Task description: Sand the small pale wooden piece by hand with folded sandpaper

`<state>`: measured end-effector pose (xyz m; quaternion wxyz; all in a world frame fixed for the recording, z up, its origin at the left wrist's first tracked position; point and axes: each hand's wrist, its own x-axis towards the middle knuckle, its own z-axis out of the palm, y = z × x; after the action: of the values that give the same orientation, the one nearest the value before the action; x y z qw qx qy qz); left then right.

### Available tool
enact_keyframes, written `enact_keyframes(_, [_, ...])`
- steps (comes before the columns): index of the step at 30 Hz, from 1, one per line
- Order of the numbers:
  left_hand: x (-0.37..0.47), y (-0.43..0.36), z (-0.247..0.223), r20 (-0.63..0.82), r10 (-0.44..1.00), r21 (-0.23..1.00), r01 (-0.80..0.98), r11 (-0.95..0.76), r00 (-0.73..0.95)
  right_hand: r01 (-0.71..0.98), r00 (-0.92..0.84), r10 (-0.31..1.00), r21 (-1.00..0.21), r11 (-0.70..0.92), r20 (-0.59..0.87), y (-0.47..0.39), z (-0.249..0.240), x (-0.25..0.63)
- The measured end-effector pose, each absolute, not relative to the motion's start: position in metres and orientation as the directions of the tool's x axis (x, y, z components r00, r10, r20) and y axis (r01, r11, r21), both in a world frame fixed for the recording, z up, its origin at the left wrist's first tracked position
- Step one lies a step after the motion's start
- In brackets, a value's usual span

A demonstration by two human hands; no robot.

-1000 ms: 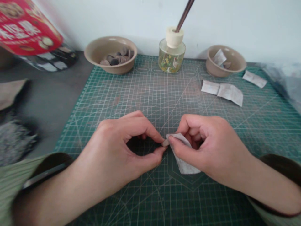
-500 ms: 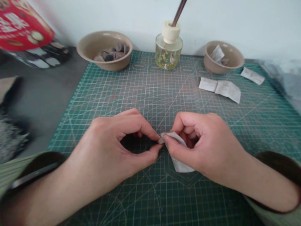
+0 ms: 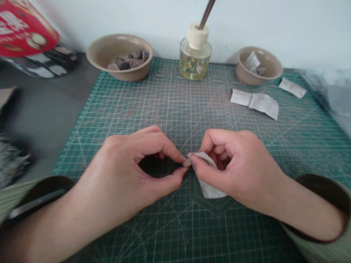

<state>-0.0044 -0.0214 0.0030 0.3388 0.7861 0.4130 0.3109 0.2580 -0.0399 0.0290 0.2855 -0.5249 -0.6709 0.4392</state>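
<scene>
Soft, rather dim light leaves the wall (image 3: 131,16) palest, beyond the left hand (image 3: 123,164) and right hand (image 3: 241,160). Past them the mat (image 3: 164,104) carries a faint greyish sheen; on their near side it darkens. Shade fills the left hand's curl. Far left, the red package (image 3: 24,33) looks blurred.

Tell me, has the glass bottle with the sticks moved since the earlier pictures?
No. The glass bottle keeps its place at the far edge of the green mat; both shifted together in the picture as the view moved.
</scene>
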Motion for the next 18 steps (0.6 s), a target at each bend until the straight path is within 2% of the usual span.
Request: enact_keyframes(18, [-0.0046, -0.0199, 0.0022, 0.203, 0.852, 0.786, 0.439, -0.436, 0.483, 0.427, -0.293, 0.952, -0.903, 0.053, -0.083, -0.0381, 0.0283, 0.2560])
